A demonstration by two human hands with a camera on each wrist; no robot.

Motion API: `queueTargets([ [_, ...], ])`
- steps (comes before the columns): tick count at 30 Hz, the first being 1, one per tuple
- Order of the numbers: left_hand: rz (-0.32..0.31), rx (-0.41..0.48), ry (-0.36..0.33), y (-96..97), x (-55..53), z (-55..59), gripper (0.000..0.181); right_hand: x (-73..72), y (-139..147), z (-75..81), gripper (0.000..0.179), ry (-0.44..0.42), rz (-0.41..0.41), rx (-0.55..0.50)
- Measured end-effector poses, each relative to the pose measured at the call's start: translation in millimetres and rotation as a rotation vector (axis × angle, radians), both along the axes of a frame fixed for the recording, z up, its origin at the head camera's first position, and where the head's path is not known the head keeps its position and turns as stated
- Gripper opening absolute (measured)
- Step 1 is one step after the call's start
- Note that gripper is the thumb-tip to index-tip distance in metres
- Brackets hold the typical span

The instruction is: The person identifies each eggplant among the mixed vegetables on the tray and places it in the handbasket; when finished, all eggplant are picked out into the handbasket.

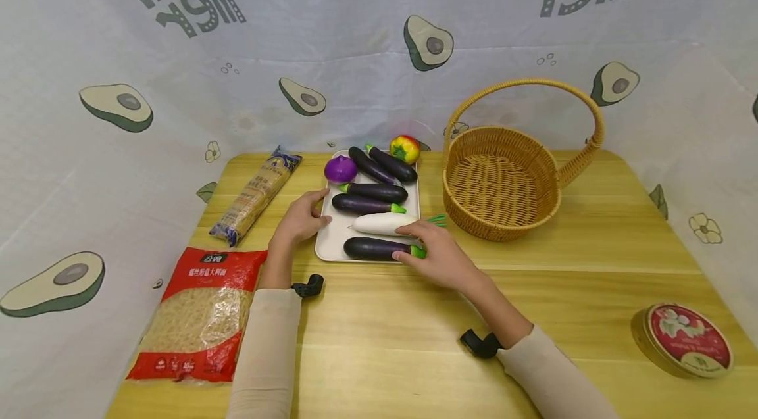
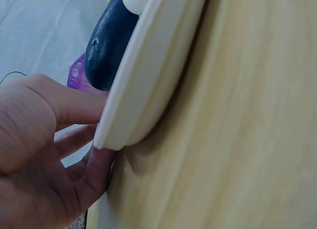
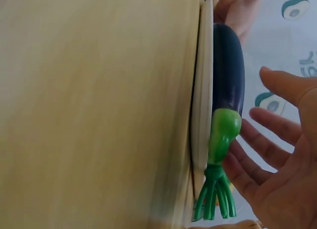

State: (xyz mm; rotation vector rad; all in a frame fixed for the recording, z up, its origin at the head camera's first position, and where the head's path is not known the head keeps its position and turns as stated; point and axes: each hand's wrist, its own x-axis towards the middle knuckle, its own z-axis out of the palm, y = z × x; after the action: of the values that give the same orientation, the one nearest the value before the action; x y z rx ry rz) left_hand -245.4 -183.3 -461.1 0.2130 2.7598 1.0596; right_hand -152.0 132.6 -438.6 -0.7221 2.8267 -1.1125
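A white tray [image 1: 329, 246] lies on the table, bearing several dark eggplants, a white radish [image 1: 376, 224] with green leaves, a purple onion [image 1: 340, 170] and a red-yellow bell pepper [image 1: 405, 149]. My left hand [image 2: 54, 140] pinches the tray's left edge, thumb on the rim and fingers under it. Over the tray's front right corner, my right hand [image 1: 437, 254] has its fingers spread. They are right at the green stem end of the nearest eggplant [image 3: 229, 70] and overlap the radish's leaf end in the head view.
To the right stands a wicker basket [image 1: 451, 205] with a tall handle. A long noodle pack [image 1: 256, 197] and a red pasta bag [image 1: 198, 314] lie at the left. A round red tin [image 1: 689, 340] sits at the front right. A printed cloth [image 1: 355, 44] hangs behind the table.
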Motion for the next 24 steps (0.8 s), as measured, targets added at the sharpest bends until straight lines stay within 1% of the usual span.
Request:
queueTargets([
  [5,0.007,-0.021,-0.001,1.0,-0.6,2.4,0.073,-1.0,-4,-1.8,0.047,-0.042,0.025,0.014],
  [10,0.008,-0.023,-0.011,1.6,0.7,2.8,0.073,-2.4,-7,-5.3,0.049,-0.054,0.076,0.048],
  [14,0.022,-0.012,-0.018,2.4,1.2,1.4,0.073,-3.5,-10,-9.3,0.048,-0.057,0.106,0.073],
  [19,0.029,-0.016,-0.017,3.7,1.6,0.4,0.073,-4.0,-13,-11.1,0.045,-0.056,0.115,0.085],
  [24,0.032,-0.021,-0.020,4.0,2.2,1.5,0.073,-2.9,-10,-7.1,0.044,-0.066,0.104,0.067],
])
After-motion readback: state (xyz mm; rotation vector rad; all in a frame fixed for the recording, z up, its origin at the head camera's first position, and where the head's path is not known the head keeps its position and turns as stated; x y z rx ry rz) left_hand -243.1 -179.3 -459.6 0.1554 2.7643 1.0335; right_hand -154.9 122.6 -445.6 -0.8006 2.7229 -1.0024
